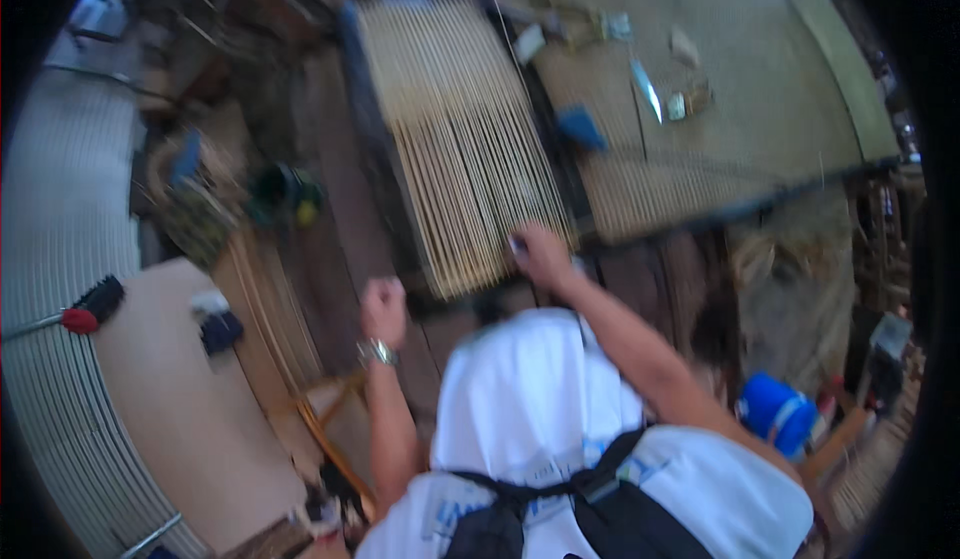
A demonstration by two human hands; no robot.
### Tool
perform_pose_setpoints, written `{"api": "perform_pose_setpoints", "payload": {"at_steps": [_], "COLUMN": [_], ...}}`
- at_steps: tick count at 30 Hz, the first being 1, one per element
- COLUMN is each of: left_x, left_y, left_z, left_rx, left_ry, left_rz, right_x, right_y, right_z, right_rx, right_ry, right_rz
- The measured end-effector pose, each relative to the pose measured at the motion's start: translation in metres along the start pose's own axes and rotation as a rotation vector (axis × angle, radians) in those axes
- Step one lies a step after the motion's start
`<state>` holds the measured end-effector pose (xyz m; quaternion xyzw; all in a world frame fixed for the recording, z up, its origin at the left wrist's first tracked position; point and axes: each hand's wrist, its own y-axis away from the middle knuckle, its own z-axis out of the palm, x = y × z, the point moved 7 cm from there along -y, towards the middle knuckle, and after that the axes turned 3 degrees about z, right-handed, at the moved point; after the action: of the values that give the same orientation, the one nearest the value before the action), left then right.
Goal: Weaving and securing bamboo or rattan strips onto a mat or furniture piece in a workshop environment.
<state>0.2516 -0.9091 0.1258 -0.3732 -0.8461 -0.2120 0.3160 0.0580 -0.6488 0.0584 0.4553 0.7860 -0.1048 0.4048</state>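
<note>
right hand (541, 251): fingers curled shut around a small dark thing, too blurred to name, pressed at the near edge of the row of thin bamboo slats (462, 139). left hand (383, 309): closed in a loose fist, holding nothing i can see, hanging apart over the dark wooden planks (345, 209); watch (377, 352) on that wrist.

slats lie side by side on a frame, running away from the person, just left of a woven mat (700, 139) with a blue block (581, 127) and scraps on it.

judgement: for work at the slat ends, keep the right hand low and square to the row, and steady the slats with the free left so they don't shift.

hard to read: whole frame motion-blurred; white hood (525, 389) and bag straps hide the near floor; blue tub (775, 411) at the right is partly cut off.
</note>
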Motion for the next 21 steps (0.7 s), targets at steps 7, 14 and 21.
{"api": "perform_pose_setpoints", "payload": {"at_steps": [7,14,21], "left_x": [0.012,0.014,0.127], "left_y": [0.008,0.018,0.01], "left_z": [-0.011,-0.014,0.028], "left_rx": [0.07,0.106,0.128], "left_ry": [0.016,-0.005,-0.182], "left_rz": [-0.073,-0.15,0.391], "right_x": [-0.005,-0.01,0.002], "right_y": [-0.006,0.008,0.003], "right_z": [-0.008,-0.009,-0.006], "right_rx": [-0.017,0.122,0.017], "right_ry": [-0.088,0.047,-0.026], "right_rz": [0.17,0.083,0.028]}}
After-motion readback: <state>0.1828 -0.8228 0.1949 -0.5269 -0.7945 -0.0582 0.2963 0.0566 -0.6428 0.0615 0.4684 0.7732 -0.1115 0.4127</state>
